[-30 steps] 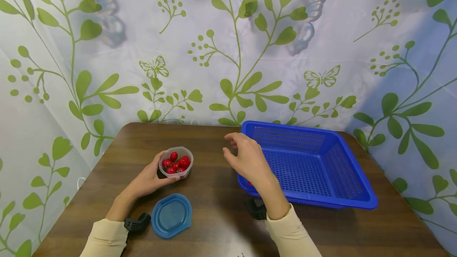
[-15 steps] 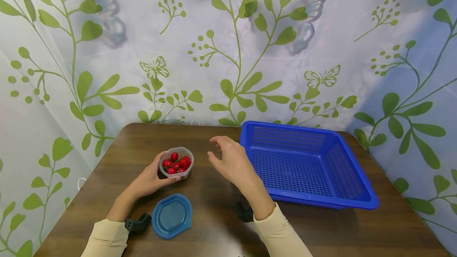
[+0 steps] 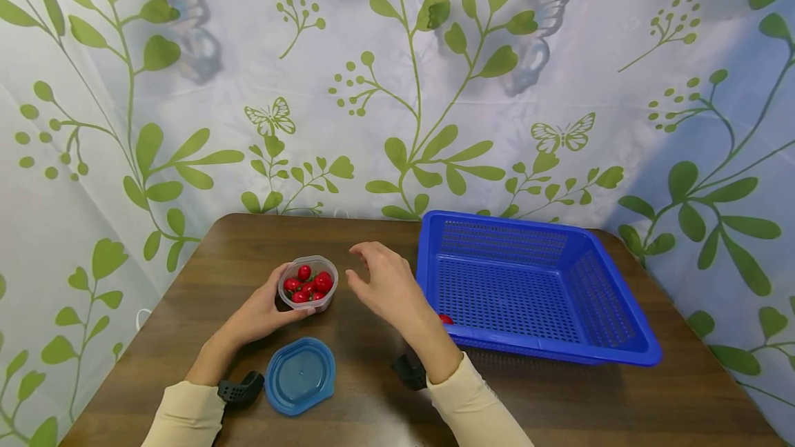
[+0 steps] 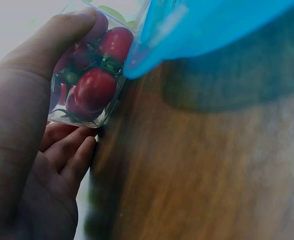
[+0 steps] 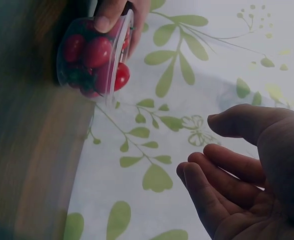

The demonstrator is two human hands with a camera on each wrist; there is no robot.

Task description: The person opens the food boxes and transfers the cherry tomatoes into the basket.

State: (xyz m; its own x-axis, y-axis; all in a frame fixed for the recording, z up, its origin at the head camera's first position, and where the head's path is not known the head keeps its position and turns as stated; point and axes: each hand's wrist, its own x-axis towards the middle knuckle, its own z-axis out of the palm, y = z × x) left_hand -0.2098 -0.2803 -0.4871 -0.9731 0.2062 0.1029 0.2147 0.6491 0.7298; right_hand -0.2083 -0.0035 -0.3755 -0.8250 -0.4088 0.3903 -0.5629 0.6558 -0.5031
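My left hand [image 3: 261, 314] grips a small clear plastic tub [image 3: 326, 304] on the table, thumb on its near side. Inside lie several red cherry tomatoes [image 3: 307, 287] with green stems. In the left wrist view tomatoes [image 4: 95, 90] show through the tub's wall, with the fingers at its far side. My right hand [image 3: 390, 287] hovers between tub and basket, thumb and fingers apart. Nothing lies between the right hand's fingers [image 5: 202, 192] in the right wrist view. A blue plastic basket [image 3: 509, 295] stands at right; one red tomato [image 3: 446, 319] shows inside its near left corner, partly hidden.
A blue translucent lid [image 3: 301, 376] lies on the brown wooden table [image 3: 366, 392], in front of the tub. Behind the table hangs a white curtain [image 3: 373, 123] with green leaves and butterflies. Dark bands [image 3: 241, 389] sit on both wrists.
My right hand has moved left, away from the basket's left edge and toward the tub. The tomato in the basket's near corner is now visible. The left hand and tub have stayed put.
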